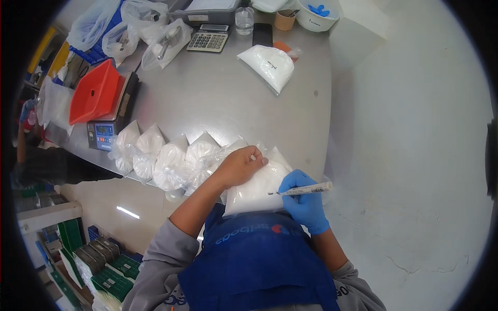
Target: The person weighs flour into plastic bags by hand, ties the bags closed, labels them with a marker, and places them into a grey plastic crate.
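Note:
A clear plastic bag of white powder lies at the table's front edge, against my apron. My bare left hand is on its upper part, fingers curled, thumb and forefinger seeming to pinch the plastic. In a blue glove, my right hand grips a white marker pen, its tip touching the bag at the end of some short black handwriting. Tied bags of white powder, among them a near one, stand in a row left of my left hand.
Another written-on powder bag lies farther back. At left, a red plastic tray sits tilted on a digital scale. A calculator, a phone and a clear bottle line the back. Far left is another person's gloved hand.

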{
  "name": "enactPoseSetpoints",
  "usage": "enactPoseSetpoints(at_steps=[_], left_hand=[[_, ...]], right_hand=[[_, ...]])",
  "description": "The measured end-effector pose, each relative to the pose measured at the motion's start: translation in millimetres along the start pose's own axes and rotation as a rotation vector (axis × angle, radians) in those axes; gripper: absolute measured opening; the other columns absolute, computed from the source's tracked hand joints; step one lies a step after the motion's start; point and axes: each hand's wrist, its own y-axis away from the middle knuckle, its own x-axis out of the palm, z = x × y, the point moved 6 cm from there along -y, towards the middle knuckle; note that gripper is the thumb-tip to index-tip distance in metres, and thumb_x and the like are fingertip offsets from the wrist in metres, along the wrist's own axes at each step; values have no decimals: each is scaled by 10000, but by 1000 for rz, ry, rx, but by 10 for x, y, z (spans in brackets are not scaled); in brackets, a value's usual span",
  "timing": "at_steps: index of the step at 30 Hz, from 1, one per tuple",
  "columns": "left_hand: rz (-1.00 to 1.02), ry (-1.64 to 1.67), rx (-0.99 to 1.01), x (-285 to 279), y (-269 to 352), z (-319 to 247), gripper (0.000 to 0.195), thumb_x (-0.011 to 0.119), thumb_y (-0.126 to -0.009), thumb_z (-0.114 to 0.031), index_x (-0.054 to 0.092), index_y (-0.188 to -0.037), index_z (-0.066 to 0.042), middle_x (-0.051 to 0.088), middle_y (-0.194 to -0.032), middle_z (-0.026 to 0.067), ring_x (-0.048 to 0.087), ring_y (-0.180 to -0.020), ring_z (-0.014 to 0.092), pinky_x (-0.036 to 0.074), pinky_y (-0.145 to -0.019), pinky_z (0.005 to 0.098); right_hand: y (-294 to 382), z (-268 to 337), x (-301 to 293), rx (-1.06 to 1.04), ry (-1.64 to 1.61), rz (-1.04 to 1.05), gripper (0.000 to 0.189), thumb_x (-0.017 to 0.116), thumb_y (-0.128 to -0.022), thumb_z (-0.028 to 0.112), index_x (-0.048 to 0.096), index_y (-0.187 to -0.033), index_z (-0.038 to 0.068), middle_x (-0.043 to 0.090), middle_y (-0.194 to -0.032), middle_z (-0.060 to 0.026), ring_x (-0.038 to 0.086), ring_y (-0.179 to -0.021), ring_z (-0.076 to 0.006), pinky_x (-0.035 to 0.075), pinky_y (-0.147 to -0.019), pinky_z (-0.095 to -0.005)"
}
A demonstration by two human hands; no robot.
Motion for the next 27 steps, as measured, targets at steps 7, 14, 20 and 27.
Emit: enactPoseSetpoints(at_steps=[7,14,20,27], left_hand=[[11,-2,6,-6,3,3,285,658,-991,-303,627,-1022,-21,668,-732,31,563,-618,72,426,-555,250],[10,-7,-12,-2,-5,-15,290,659,-993,-300,618,-1020,-15,672,-743,35,564,-626,69,427,-554,248],[27,29,-18,16,-21,34,261,667,-986,-275,611,-1023,-22,684,-757,47,570,-628,70,434,-560,250],[-24,-1,40,-29,21,-122,203,691,-959,-246,620,-969,-56,629,-686,-6,507,-593,55,380,-535,245]], right_hand=[[1,57,-12,-118,83,55,98,596,-748,-18,609,-827,38,581,-849,-68,582,-758,-177,480,-683,-313],[30,-61,-56,3,-28,-48,110,600,-757,-27,604,-842,42,575,-867,-59,575,-782,-154,476,-702,-300],[44,-127,-86,8,-32,-31,107,602,-761,-22,598,-849,38,572,-878,-54,570,-794,-143,469,-714,-285],[90,-177,-261,42,-255,-159,112,618,-756,-26,605,-846,39,566,-890,-23,542,-800,-102,439,-698,-259]])
